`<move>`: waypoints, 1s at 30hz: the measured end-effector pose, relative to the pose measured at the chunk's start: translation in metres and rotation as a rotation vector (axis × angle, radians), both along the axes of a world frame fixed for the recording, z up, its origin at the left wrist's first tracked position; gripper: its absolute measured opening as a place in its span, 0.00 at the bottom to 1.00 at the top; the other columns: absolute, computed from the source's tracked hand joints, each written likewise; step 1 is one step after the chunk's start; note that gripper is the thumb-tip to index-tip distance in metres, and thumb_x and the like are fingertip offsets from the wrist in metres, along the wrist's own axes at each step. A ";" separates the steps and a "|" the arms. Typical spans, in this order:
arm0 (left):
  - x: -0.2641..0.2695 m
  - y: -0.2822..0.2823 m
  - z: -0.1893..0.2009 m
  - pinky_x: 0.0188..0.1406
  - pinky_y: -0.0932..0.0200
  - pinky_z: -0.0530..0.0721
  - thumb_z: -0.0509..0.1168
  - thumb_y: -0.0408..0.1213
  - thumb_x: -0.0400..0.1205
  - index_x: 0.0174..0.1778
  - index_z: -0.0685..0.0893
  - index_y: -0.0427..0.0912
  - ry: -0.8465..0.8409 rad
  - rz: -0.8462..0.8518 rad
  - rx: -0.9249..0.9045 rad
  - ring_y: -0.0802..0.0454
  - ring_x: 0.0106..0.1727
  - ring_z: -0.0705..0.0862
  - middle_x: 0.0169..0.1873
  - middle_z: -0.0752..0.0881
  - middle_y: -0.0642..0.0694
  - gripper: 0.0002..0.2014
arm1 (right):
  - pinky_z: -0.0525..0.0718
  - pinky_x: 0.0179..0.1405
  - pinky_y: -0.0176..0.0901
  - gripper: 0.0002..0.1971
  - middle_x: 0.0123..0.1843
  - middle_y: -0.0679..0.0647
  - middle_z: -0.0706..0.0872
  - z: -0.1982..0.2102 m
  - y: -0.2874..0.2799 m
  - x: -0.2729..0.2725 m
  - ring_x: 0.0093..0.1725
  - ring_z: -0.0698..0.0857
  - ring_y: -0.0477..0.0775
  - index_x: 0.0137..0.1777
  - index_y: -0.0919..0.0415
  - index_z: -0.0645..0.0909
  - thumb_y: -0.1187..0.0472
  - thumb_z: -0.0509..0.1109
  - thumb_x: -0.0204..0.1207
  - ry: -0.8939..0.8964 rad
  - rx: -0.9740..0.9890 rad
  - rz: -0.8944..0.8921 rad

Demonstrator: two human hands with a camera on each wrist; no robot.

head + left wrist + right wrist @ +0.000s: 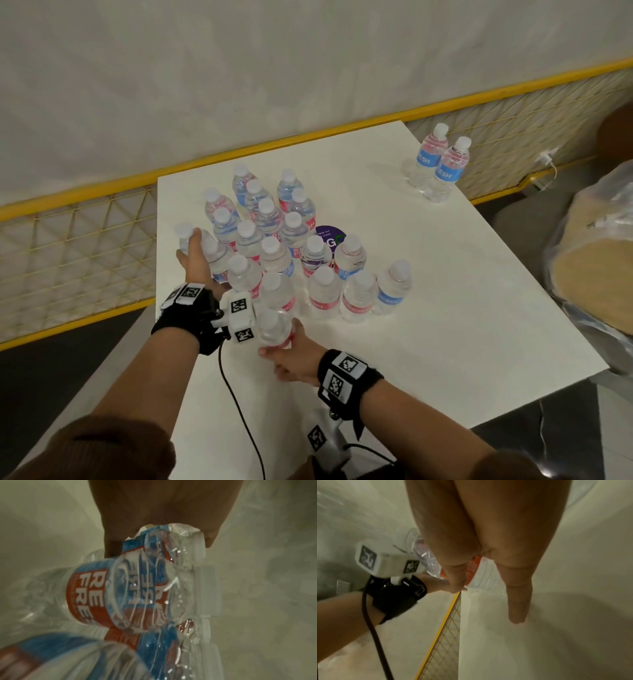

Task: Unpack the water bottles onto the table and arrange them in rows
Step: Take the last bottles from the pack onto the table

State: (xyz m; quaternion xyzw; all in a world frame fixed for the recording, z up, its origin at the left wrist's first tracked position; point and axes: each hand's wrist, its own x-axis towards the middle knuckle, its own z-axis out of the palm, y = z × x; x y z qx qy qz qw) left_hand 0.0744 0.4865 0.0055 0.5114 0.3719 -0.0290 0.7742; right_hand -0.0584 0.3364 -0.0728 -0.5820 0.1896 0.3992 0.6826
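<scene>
The left hand (196, 260) grips a bottle (205, 248) at the left edge of the cluster (274, 246), fingers curled round its shoulder just under the cap. The right hand (294, 359) holds the nearest bottle (274, 329) by its lower body, thumb and fingers wrapped round the red label, at the near end of the cluster. The other bottles stand upright in slanting rows on the white table (445, 274), close together. Two more bottles (438, 164) stand touching each other at the far right corner, well apart from the rest. A plastic bag (596, 260) sits right of the table.
</scene>
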 end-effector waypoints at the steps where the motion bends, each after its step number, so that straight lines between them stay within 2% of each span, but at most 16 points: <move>1: 0.001 0.007 -0.007 0.57 0.42 0.83 0.61 0.70 0.71 0.82 0.54 0.56 0.000 -0.040 -0.032 0.42 0.72 0.73 0.76 0.67 0.49 0.45 | 0.84 0.40 0.42 0.50 0.55 0.53 0.76 0.002 0.006 0.000 0.37 0.78 0.48 0.79 0.41 0.43 0.54 0.77 0.68 -0.008 -0.018 0.005; 3: -0.005 0.018 -0.019 0.62 0.38 0.80 0.64 0.74 0.64 0.80 0.61 0.56 0.020 -0.045 -0.075 0.41 0.74 0.71 0.76 0.68 0.47 0.49 | 0.85 0.41 0.42 0.52 0.58 0.53 0.76 0.003 0.013 0.001 0.38 0.79 0.47 0.80 0.41 0.38 0.52 0.76 0.70 -0.008 -0.023 0.017; 4: -0.010 0.022 -0.025 0.64 0.36 0.78 0.64 0.72 0.66 0.79 0.62 0.56 0.007 -0.031 -0.105 0.41 0.74 0.71 0.76 0.67 0.47 0.47 | 0.85 0.42 0.43 0.53 0.58 0.53 0.77 0.003 0.013 0.001 0.39 0.79 0.48 0.80 0.41 0.35 0.52 0.76 0.70 0.014 -0.011 0.021; 5: -0.018 0.023 -0.029 0.67 0.36 0.76 0.63 0.68 0.72 0.80 0.62 0.55 -0.003 -0.008 -0.115 0.40 0.75 0.70 0.78 0.65 0.47 0.41 | 0.84 0.42 0.42 0.52 0.56 0.53 0.78 0.006 0.009 0.001 0.38 0.79 0.48 0.81 0.43 0.34 0.51 0.73 0.73 0.067 0.020 0.022; 7: -0.039 0.025 -0.039 0.71 0.40 0.72 0.55 0.52 0.85 0.80 0.61 0.52 0.007 -0.003 -0.021 0.42 0.73 0.71 0.76 0.68 0.45 0.27 | 0.79 0.43 0.41 0.38 0.48 0.51 0.82 0.009 -0.011 0.000 0.38 0.78 0.48 0.83 0.51 0.39 0.53 0.61 0.83 0.126 0.069 0.029; 9: -0.061 0.022 -0.055 0.59 0.50 0.75 0.50 0.37 0.87 0.71 0.68 0.44 0.066 -0.151 0.247 0.45 0.57 0.79 0.56 0.78 0.40 0.16 | 0.81 0.49 0.43 0.31 0.44 0.50 0.85 0.011 -0.045 -0.004 0.41 0.82 0.49 0.81 0.53 0.51 0.60 0.63 0.83 0.106 0.018 0.027; 10: -0.072 0.020 -0.065 0.53 0.52 0.77 0.55 0.32 0.85 0.64 0.71 0.42 0.136 -0.221 0.391 0.43 0.51 0.81 0.49 0.79 0.39 0.12 | 0.82 0.50 0.46 0.29 0.44 0.52 0.86 0.012 -0.062 -0.008 0.42 0.84 0.51 0.78 0.56 0.58 0.64 0.67 0.80 0.093 -0.035 0.026; 11: -0.083 0.017 -0.075 0.52 0.50 0.79 0.60 0.26 0.81 0.62 0.72 0.40 0.188 -0.281 0.549 0.37 0.53 0.82 0.50 0.80 0.36 0.15 | 0.83 0.51 0.49 0.24 0.44 0.54 0.86 0.015 -0.081 -0.011 0.41 0.85 0.53 0.72 0.59 0.65 0.66 0.68 0.78 0.086 -0.095 0.055; 13: -0.107 0.004 -0.085 0.60 0.46 0.77 0.64 0.21 0.75 0.72 0.68 0.35 0.198 -0.541 0.878 0.31 0.60 0.80 0.60 0.76 0.27 0.28 | 0.83 0.57 0.54 0.10 0.44 0.55 0.85 0.019 -0.120 -0.019 0.40 0.85 0.52 0.58 0.61 0.76 0.67 0.67 0.78 0.089 -0.250 0.151; 15: -0.125 -0.007 -0.087 0.67 0.48 0.74 0.72 0.23 0.69 0.80 0.57 0.37 0.198 -0.814 0.946 0.34 0.66 0.74 0.67 0.66 0.30 0.44 | 0.85 0.57 0.55 0.08 0.45 0.55 0.86 0.024 -0.160 -0.019 0.39 0.85 0.52 0.55 0.60 0.78 0.65 0.69 0.77 0.099 -0.385 0.156; 18: -0.131 -0.017 -0.082 0.76 0.53 0.66 0.85 0.37 0.58 0.81 0.44 0.40 0.161 -1.069 0.944 0.42 0.74 0.66 0.69 0.58 0.38 0.65 | 0.86 0.40 0.49 0.36 0.52 0.57 0.84 0.027 -0.206 -0.012 0.40 0.83 0.54 0.72 0.54 0.61 0.64 0.78 0.69 0.099 -0.443 -0.091; 20: -0.128 -0.025 -0.080 0.81 0.51 0.61 0.86 0.48 0.52 0.81 0.42 0.40 0.151 -1.000 0.866 0.44 0.78 0.61 0.74 0.56 0.41 0.71 | 0.85 0.41 0.48 0.49 0.54 0.54 0.80 0.032 -0.216 -0.006 0.51 0.82 0.57 0.77 0.44 0.51 0.64 0.81 0.66 -0.014 -0.474 -0.156; 22: -0.125 -0.033 -0.078 0.80 0.45 0.63 0.86 0.50 0.51 0.81 0.44 0.40 0.102 -0.839 0.820 0.44 0.80 0.60 0.78 0.58 0.42 0.71 | 0.86 0.45 0.50 0.52 0.62 0.52 0.72 0.036 -0.214 0.003 0.64 0.78 0.58 0.78 0.37 0.49 0.64 0.81 0.66 -0.144 -0.447 -0.184; 24: -0.122 -0.033 -0.085 0.77 0.42 0.69 0.86 0.53 0.49 0.81 0.49 0.41 0.090 -0.729 0.823 0.43 0.78 0.65 0.77 0.64 0.41 0.70 | 0.87 0.46 0.50 0.50 0.69 0.51 0.69 0.038 -0.204 0.011 0.67 0.76 0.57 0.78 0.37 0.53 0.63 0.81 0.66 -0.239 -0.414 -0.155; 27: -0.118 -0.023 -0.119 0.68 0.42 0.79 0.81 0.67 0.42 0.75 0.63 0.43 0.097 -0.667 0.852 0.41 0.70 0.77 0.68 0.77 0.41 0.67 | 0.86 0.44 0.47 0.42 0.69 0.54 0.78 0.036 -0.186 0.015 0.55 0.84 0.54 0.76 0.45 0.59 0.62 0.80 0.68 -0.277 -0.365 -0.125; 30: -0.125 -0.043 -0.097 0.57 0.41 0.85 0.81 0.64 0.49 0.63 0.61 0.43 0.178 -0.567 0.820 0.36 0.55 0.85 0.61 0.80 0.39 0.55 | 0.86 0.52 0.56 0.34 0.58 0.54 0.81 0.038 -0.171 0.016 0.46 0.84 0.53 0.71 0.47 0.62 0.63 0.77 0.71 -0.332 -0.376 -0.145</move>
